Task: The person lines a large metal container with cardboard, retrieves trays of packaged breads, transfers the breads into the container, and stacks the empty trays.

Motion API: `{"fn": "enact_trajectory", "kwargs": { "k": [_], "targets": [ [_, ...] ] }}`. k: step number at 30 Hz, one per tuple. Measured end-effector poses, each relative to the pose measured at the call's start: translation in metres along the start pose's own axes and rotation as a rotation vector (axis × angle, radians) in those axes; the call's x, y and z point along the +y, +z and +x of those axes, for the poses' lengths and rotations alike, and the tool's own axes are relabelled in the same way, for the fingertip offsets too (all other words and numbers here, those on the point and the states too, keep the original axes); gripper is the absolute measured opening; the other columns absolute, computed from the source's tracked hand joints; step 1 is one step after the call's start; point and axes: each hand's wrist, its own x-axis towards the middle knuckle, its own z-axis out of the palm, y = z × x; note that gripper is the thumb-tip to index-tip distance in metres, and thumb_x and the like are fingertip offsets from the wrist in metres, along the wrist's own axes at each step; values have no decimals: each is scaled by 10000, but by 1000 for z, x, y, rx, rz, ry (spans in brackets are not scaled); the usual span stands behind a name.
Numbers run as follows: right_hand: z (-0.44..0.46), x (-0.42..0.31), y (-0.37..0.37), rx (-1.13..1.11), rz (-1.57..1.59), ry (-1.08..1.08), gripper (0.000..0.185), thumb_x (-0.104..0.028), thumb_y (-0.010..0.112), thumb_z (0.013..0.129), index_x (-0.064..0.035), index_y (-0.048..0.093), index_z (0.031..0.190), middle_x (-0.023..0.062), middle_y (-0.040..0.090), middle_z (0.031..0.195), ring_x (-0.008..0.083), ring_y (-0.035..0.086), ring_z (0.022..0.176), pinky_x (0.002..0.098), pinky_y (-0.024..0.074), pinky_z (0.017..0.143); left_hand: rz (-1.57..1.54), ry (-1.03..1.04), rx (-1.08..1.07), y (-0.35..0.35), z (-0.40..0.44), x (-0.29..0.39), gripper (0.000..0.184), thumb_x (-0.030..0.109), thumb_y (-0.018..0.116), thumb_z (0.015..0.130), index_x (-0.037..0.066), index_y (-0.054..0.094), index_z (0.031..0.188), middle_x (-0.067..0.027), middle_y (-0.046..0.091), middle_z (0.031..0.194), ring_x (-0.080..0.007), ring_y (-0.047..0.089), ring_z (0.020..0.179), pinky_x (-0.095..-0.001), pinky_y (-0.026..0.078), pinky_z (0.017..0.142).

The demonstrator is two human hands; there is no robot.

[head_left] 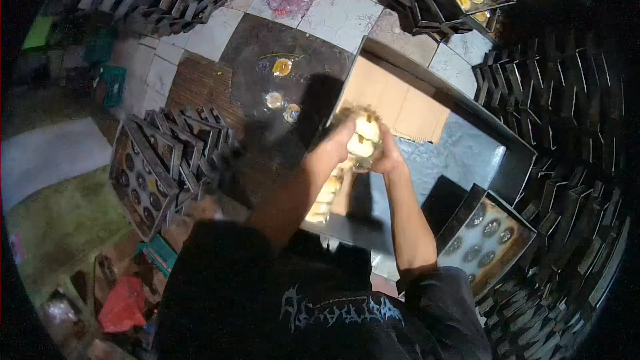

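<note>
**Even pressure for soft buns**

The grip presses inward from both sides: left hand (341, 139) and right hand (387, 155) pinch a small blurred cluster of held buns (363, 139) over the metal box (517, 173). Light, equal pressure would likely hold them together without denting; staying low over the box should soften any slip. Both forearms reach forward from the body and converge, the right one bare to the elbow. Beneath, more buns (325, 195) line the box's near-left side; cardboard (400, 100) lies beyond.
</note>
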Motion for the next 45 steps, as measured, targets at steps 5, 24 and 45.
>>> {"fn": "enact_trajectory", "kwargs": {
  "k": [5,24,45],
  "targets": [
    [70,-17,13,-41,-153,171,565,-556,254,849,-149,597,1038,92,615,1030,276,585,897,522,399,834,171,220,351,-19,-6,-34,587,460,298,898,11,371,1269,-147,450,1235,-266,436,1142,-384,342,948],
    [131,-63,-17,-93,-1126,-395,318,-309,507,803,-87,636,991,81,634,937,176,556,849,287,426,805,1896,843,388,-55,5,-111,729,327,479,835,-91,136,1325,-266,49,1405,-402,57,1308,-523,79,1044],
    [147,12,-71,-75,-144,-1158,203,-103,458,836,40,566,931,97,615,819,155,566,771,261,433,761,2115,919,309,-15,47,-23,500,350,242,919,9,375,1259,-202,389,1285,-343,321,1226,-493,150,1049]
  ]
}}
